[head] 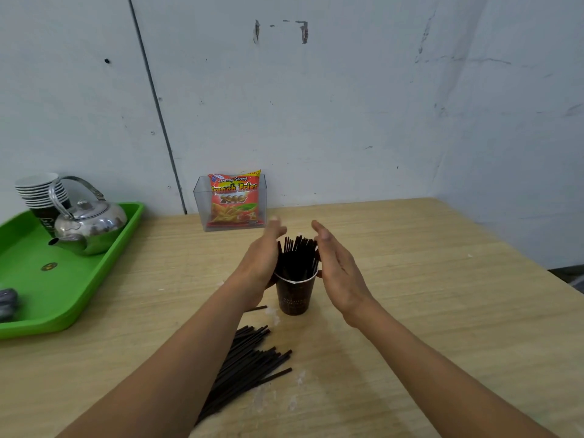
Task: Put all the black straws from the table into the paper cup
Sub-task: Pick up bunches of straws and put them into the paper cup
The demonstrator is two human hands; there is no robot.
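A dark brown paper cup (295, 297) with a white rim stands upright in the middle of the wooden table (426, 305). Several black straws (297, 257) stick up out of it. My left hand (264, 254) and my right hand (336, 263) flank the standing straws with flat palms and straight fingers, one on each side just above the rim. Neither hand grips anything. A pile of loose black straws (246, 365) lies on the table in front of the cup, partly hidden under my left forearm. One single straw (257, 308) lies beside the cup's base.
A green tray (28, 286) at the left holds a steel kettle (90, 221) and a stack of paper cups (41, 191). A clear box with a red snack bag (234, 200) stands against the wall behind the cup.
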